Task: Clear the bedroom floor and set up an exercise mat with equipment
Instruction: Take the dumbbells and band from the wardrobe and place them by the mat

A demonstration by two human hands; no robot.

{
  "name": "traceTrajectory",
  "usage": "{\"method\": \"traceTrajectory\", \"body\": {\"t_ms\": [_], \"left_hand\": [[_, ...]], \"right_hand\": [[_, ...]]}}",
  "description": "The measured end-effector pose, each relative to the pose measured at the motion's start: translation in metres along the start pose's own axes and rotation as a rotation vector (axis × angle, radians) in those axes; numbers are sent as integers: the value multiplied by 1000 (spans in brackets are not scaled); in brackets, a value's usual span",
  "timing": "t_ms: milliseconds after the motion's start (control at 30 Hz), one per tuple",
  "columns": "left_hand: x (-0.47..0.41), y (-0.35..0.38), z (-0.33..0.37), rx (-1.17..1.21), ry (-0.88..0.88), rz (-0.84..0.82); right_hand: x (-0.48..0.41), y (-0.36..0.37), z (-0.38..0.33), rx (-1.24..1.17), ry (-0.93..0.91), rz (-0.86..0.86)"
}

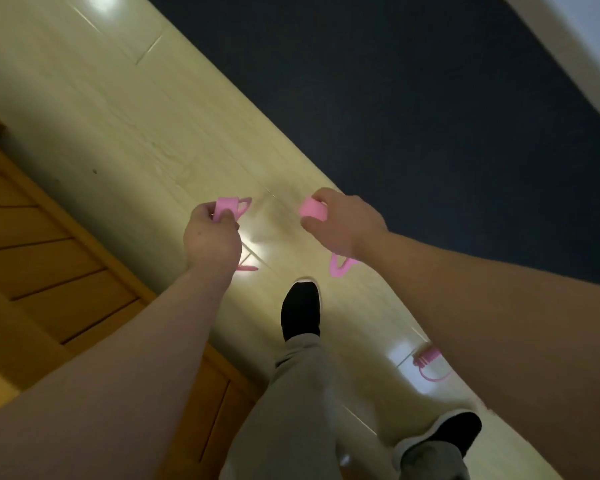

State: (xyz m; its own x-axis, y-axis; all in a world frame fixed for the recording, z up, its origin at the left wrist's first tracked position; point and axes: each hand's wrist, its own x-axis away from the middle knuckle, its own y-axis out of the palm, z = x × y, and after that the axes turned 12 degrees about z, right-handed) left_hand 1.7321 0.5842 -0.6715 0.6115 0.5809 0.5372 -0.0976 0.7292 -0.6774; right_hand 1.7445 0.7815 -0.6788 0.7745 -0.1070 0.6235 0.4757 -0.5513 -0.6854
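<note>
Gripping pink straps, tails hanging downward

Your left hand and right hand are out front, side by side over the floor — left band pinched in one, right band in the other. The mat lies along your right, wooden panelling along your left — your leading shoe on the floor behind the hands.

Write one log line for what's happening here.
left hand: pinches pink strap | right hand: pinches pink loop | dark blue mat: flat on wood floor | another pink item: on wood floor
</note>
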Motion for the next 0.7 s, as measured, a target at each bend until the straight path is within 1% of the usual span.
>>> {"method": "traceTrajectory", "body": {"t_ms": [100, 167, 200, 333, 500, 600, 700], "left_hand": [[-2, -10, 11, 36, -8, 18], [-6, -12, 15, 63, 8, 24], [-7, -10, 16, 66, 13, 13], [-12, 1, 13, 70, 37, -16], [-16, 29, -15, 12, 44, -26], [-8, 44, -31, 5, 45, -44], [6, 56, -44, -31, 78, -51]], "right_hand": [[-10, -14, -17, -133, 60, -15], [-18, -19, -22, -265, 153, -87], [-21, -19, -20, -292, 200, -126], [-37, -8, 2, -288, 394, -246], [-38, 22, 53, -327, 588, -340], [-31, 39, 86, -266, 623, -337], [-13, 46, 110, -118, 627, -308]]}}
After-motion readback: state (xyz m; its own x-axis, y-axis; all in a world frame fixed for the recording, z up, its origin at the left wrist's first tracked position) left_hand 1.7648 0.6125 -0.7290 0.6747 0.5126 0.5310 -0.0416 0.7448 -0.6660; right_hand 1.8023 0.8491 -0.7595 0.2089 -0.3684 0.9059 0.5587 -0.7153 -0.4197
